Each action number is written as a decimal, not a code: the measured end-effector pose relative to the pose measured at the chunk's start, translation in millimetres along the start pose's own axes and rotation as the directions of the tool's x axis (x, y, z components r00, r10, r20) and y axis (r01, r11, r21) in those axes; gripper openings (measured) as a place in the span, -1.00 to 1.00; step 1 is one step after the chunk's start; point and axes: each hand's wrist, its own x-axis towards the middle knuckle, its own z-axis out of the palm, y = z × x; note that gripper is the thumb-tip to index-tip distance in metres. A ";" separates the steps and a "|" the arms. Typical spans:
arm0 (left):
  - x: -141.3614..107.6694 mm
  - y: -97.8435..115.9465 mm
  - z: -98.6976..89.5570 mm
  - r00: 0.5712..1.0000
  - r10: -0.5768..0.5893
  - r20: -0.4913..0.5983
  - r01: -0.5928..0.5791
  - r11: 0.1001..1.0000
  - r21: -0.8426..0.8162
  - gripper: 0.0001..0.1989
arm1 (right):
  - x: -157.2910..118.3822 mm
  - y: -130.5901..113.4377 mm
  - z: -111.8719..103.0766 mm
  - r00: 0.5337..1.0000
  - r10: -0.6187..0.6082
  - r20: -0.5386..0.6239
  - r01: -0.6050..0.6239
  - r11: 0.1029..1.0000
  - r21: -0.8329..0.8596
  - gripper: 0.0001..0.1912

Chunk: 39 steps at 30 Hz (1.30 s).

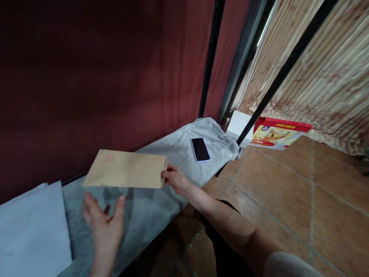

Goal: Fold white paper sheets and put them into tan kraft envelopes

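A tan paper envelope (125, 169) with faint reddish print in its far left corner is held above the grey cloth. My right hand (173, 177) grips its right end between thumb and fingers, where a sliver of something pale shows at the edge. Below the envelope's left part is my left hand (104, 220), open, with thumb and fingers spread and nothing in it. A small gap appears between that hand and the envelope. What is inside the envelope is hidden.
Grey cloth (151, 216) covers a narrow shelf along a dark red panel. White sheets (27, 237) lie at its left, a phone (200, 149) at its right. Black posts rise by the shelf. A red printed box (276, 133) and a white box (240, 128) stand beyond, near a curtain.
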 end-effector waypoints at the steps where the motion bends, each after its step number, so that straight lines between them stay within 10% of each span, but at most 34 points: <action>1: -1.4 1.0 4.2 0.988 -0.144 0.059 0.152 0.975 -0.161 -0.06 | -1.4 2.2 1.6 1.000 0.012 0.013 -0.012 1.000 0.017 -0.79; 4: -7.0 4.8 17.6 0.827 -0.388 0.407 0.553 0.690 -0.466 -0.44 | -7.0 11.4 7.8 0.997 0.017 0.070 -0.019 0.999 0.035 -0.76; 7: -14.0 8.3 29.6 0.728 -0.427 0.536 0.683 0.517 -0.516 -0.71 | -14.3 22.2 15.1 0.993 0.013 0.121 -0.017 0.999 0.032 -0.75; 17: -9.9 8.7 29.2 0.748 -0.421 0.513 0.658 0.571 -0.492 -0.67 | -22.4 22.7 27.6 0.987 -0.038 0.154 0.059 0.990 -0.132 -0.78; 34: 0.8 -7.9 14.1 0.781 -0.432 0.450 0.579 0.772 -0.263 -0.58 | -21.1 4.0 -16.1 0.972 0.078 0.223 0.011 0.928 -0.373 -0.85; 39: -1.4 -11.3 10.4 0.771 -0.394 0.500 0.536 0.825 -0.178 -0.48 | -16.9 3.8 -24.5 0.969 -0.192 0.156 0.245 0.661 -0.709 -0.76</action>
